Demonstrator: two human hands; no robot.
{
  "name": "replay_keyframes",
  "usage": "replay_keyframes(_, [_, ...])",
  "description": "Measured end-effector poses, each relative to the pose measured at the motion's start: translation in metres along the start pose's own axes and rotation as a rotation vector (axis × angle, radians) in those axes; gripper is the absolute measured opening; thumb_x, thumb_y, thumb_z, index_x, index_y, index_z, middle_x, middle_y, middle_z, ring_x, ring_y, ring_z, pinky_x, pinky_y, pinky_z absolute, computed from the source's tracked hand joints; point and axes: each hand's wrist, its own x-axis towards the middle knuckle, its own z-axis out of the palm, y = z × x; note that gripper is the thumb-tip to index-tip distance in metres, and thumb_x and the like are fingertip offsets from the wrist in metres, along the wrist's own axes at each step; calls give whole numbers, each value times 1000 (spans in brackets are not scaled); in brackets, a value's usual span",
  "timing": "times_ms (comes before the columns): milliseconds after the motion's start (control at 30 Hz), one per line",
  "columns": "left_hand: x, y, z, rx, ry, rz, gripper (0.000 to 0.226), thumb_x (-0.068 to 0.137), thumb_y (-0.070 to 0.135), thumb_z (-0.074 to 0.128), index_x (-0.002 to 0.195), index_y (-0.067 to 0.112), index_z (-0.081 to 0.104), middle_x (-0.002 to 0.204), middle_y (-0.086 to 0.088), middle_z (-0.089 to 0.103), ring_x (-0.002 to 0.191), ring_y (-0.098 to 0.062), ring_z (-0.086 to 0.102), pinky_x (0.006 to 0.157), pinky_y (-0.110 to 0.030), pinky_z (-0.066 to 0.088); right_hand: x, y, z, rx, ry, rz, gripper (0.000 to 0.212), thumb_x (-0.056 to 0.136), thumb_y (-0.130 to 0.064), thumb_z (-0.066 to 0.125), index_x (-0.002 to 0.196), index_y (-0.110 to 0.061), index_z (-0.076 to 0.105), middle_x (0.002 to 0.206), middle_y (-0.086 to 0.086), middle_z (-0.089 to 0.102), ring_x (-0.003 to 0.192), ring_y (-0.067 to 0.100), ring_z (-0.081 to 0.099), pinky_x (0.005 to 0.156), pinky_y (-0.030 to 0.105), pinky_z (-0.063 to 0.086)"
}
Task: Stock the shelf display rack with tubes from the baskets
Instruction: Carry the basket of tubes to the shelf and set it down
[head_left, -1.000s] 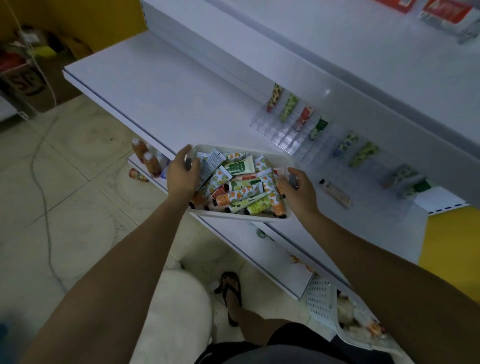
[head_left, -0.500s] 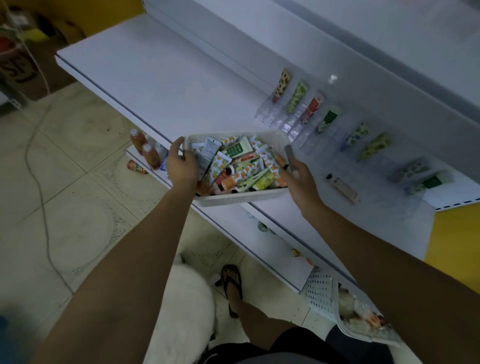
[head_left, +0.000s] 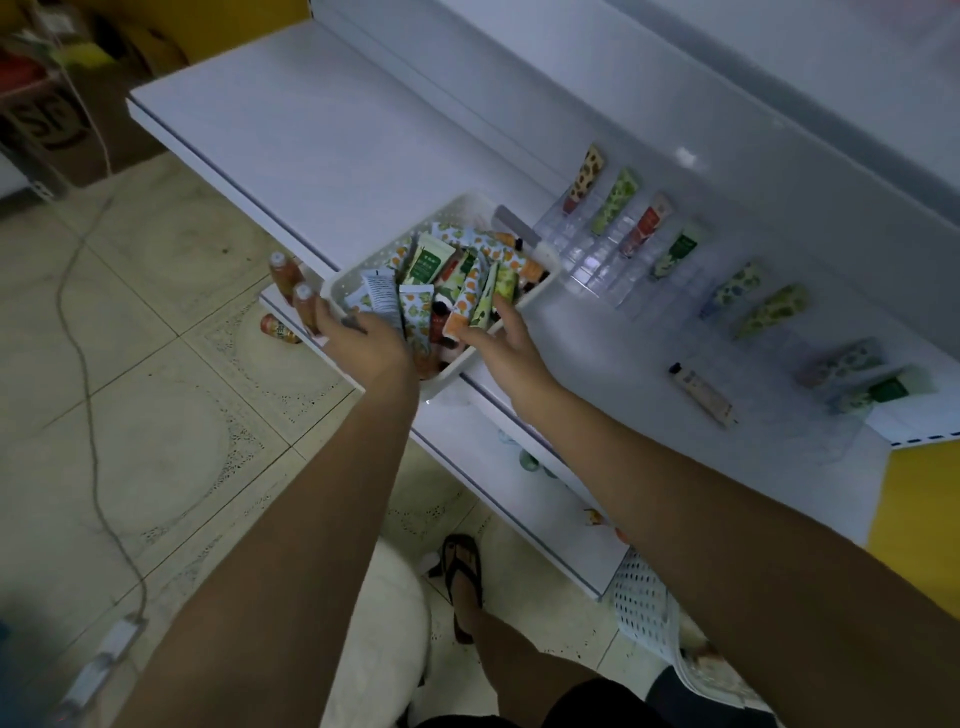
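We hold basket rim with left hand; right hand loose-fingered, empty, nearer tubes at its 11 o'clock, long axes mostly pointing 1 o'clock toward rack.

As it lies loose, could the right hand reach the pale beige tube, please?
Probably yes: only bare white shelf lies between the right hand, at the white perforated basket, and the pale beige tube.

The white shelf in front of me carried a clear display rack along its back wall, with tubes leaning in its slots. A white basket full of tubes sat at the front edge, just beside the rack, its near end overhanging. One loose tube lay flat near the rack's front.
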Motion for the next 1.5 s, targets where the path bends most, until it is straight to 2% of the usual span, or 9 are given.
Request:
replay_keyframes(233, [29,10,3,15,-218,-13,52,91,10,37,142,10,29,131,-15,48,118,-36,49,99,-47,43,43,-30,5,-40,-52,29,68,88,-24,60,146,-23,24,153,-1,22,138,19,26,99,27,30])
replay_keyframes(467, [70,44,18,4,-440,-80,38,90,15,47,126,6,41,127,-14,51,102,-22,55,87,-35,48,85,-58,10,-97,-85,75,64,92,-29,54,147,-23,21,155,0,19,139,20,26,105,35,30])
replay_keyframes(633, [86,55,38,-49,-557,-140,24,94,9,44,117,7,42,105,-4,51,73,-7,53,55,-17,43,106,-70,11,-58,-42,86,63,91,-29,56,145,-22,25,151,1,27,136,20,31,97,32,30])
replay_keyframes(733, [92,55,53,-95,-635,-156,53,92,10,45,141,10,25,131,-4,49,104,-15,57,78,-24,50,115,-72,15,-16,-11,64,62,90,-27,58,144,-21,28,147,0,31,128,15,36,92,27,29])
replay_keyframes(867, [87,52,70,-136,-707,-162,89,84,20,54,148,24,-9,157,-4,8,140,-26,24,112,-46,29,116,-64,25,12,15,3,53,82,-26,62,132,-18,44,137,3,44,119,14,45,91,27,35])
replay_keyframes(967, [84,55,77,-138,-733,-177,102,73,28,57,146,27,-15,157,-3,8,140,-25,23,112,-46,29,117,-61,25,61,28,-14,49,80,-17,64,126,-12,48,126,2,53,111,12,51,87,23,37])
replay_keyframes(1100, [87,64,84,-80,-786,-193,78,91,19,51,149,23,-2,153,-2,21,131,-20,37,107,-36,32,127,-71,11,16,45,2,42,90,-15,53,131,-7,48,116,4,52,103,11,51,70,20,37])
replay_keyframes(1200, [88,70,90,22,-863,-165,67,94,21,50,148,19,12,139,-2,39,109,-13,46,92,-29,32,137,-79,-4,21,90,40,36,95,-16,46,131,-9,48,136,9,47,127,19,40,96,30,36])
replay_keyframes(1500, [78,72,84,133,-865,-49,74,95,20,49,149,20,-2,154,1,19,136,-17,28,89,-24,26,148,-89,-15,-39,108,123,45,89,-31,55,132,-22,44,124,-3,42,116,12,41,91,29,30])
